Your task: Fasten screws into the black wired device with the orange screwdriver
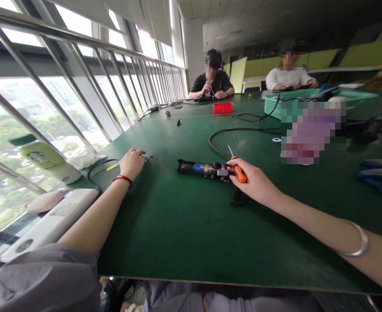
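Note:
My right hand [254, 182] is closed round an orange-handled screwdriver [239, 172] whose thin shaft points up and away. It rests at the right end of a long black device [207, 169] with a blue part and exposed metal, lying on the green table [184, 225]. My left hand [132, 162] is farther left, fingers curled down onto the table beside small dark bits [148, 157]; a red cord circles its wrist. What the fingertips hold, if anything, is hidden.
A black cable [223, 132] loops behind the device. A red tray [223, 107] and a green basket [275, 104] stand farther back, where two people sit working. A white bottle [47, 160] lies at the left edge by the window railing. Blue gloves [381, 175] lie right.

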`<state>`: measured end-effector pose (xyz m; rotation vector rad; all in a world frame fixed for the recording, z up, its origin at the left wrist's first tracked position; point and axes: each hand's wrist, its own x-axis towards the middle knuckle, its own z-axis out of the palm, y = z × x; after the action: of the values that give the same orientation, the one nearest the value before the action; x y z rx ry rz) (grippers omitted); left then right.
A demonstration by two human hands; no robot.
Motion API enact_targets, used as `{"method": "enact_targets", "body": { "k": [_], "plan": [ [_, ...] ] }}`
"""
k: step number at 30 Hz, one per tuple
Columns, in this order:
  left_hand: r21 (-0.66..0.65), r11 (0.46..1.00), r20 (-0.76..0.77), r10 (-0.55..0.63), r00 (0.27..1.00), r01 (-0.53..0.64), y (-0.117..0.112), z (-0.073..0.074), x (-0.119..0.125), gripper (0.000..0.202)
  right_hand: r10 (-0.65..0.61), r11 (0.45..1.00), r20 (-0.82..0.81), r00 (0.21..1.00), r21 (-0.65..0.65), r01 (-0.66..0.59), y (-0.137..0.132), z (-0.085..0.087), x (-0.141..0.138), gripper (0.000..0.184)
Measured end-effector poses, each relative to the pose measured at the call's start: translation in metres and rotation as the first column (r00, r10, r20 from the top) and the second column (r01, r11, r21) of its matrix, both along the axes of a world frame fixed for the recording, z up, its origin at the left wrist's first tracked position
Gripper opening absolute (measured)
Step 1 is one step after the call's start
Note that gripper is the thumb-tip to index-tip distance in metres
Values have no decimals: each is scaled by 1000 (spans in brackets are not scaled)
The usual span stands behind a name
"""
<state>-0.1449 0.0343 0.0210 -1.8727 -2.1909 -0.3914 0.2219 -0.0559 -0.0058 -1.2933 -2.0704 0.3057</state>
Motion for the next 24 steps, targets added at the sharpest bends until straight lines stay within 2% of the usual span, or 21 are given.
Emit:
{"method": "enact_targets", "body": {
  "k": [10,13,16,19,24],
  "plan": [
    [-58,992,-155,-123,980,115,5,-5,12,38,19,998,37,999,-63,-16,0,4,0,33],
    [-54,990,-145,-133,980,127,6,-4,10,34,23,998,43,999,-61,-20,0,4,0,33],
    [-19,992,-57,-129,990,129,6,-2,5,31,31,998,55,998,-56,-28,1,4,2,33],
    [33,997,31,-69,997,68,6,1,-2,30,37,998,69,997,-53,-33,2,2,3,34],
    [47,996,62,77,995,-80,4,1,-6,29,33,999,77,996,-42,-30,3,2,2,34]
  ]
}}
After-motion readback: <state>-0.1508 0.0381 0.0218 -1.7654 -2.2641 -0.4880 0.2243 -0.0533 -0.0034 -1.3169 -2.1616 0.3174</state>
